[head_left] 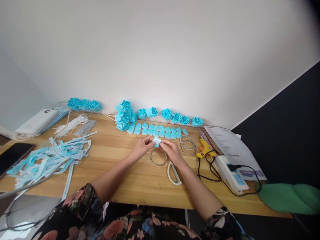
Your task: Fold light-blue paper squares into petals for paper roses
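Between both hands, above the middle of the table, is a small light-blue and white fabric petal [157, 141]. My left hand [144, 146] pinches its left side with thumb and fingers. On the other side, the fingertips of my right hand [172, 151] are closed on its right edge. Just below the hands lies a thin metal ring [158, 164]. A pale D-shaped piece [170, 175] rests by my right wrist. Beyond the hands, rows of blue petals [161, 134] lie flat on the table.
Blue fabric roses [166, 114] line the wall, several stacked [123, 116]. At right are more rings [189, 147], a yellow glue gun [205, 149], a corded power strip [232, 175] and paper [230, 146]. Cut strips [55, 156], a phone [15, 155] and a white box [37, 121] sit left.
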`<state>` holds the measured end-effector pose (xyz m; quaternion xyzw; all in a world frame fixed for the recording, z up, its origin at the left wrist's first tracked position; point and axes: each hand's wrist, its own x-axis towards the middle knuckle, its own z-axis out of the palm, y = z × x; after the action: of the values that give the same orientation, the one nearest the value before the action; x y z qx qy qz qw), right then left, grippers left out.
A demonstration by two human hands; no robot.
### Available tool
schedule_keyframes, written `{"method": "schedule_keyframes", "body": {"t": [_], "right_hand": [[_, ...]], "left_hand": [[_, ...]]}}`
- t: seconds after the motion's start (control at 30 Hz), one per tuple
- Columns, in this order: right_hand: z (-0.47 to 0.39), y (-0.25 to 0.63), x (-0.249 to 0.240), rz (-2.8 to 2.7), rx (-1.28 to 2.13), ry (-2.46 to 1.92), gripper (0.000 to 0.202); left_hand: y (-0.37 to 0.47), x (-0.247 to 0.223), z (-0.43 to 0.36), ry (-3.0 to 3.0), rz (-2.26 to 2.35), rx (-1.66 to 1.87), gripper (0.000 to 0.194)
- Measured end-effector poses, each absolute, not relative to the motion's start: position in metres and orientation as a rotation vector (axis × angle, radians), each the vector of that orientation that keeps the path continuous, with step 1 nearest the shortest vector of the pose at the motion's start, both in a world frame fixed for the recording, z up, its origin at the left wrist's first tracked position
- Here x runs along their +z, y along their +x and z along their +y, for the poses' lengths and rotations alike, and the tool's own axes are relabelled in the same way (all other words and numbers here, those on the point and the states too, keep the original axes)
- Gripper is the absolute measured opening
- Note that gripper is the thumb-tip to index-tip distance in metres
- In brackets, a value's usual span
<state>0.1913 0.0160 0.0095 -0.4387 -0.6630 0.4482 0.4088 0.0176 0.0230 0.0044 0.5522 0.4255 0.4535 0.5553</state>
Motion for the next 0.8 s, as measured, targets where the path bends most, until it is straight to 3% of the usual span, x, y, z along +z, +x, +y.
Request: {"method": "schedule_keyframes", "body": {"t": [0.33,0.6,0.8], "right_hand": [[0.0173,0.1895,0.0077,-1.774,0.948,-1.221,0.021],[0.0198,0.1930,0.0046,-1.657,1.190,-1.136,0.021],[0.0209,0.1932,0.0035,-1.645,1.144,-1.155,0.024]], "left_hand": [[0.0193,0.0063,0.0214,1.297,0.981,1.028,0.030],[0.0141,0.0103,0.0228,1.296,1.024,0.999,0.028],[0.0136,0.0074,0.0243,1.382,1.018,1.052,0.024]]}}
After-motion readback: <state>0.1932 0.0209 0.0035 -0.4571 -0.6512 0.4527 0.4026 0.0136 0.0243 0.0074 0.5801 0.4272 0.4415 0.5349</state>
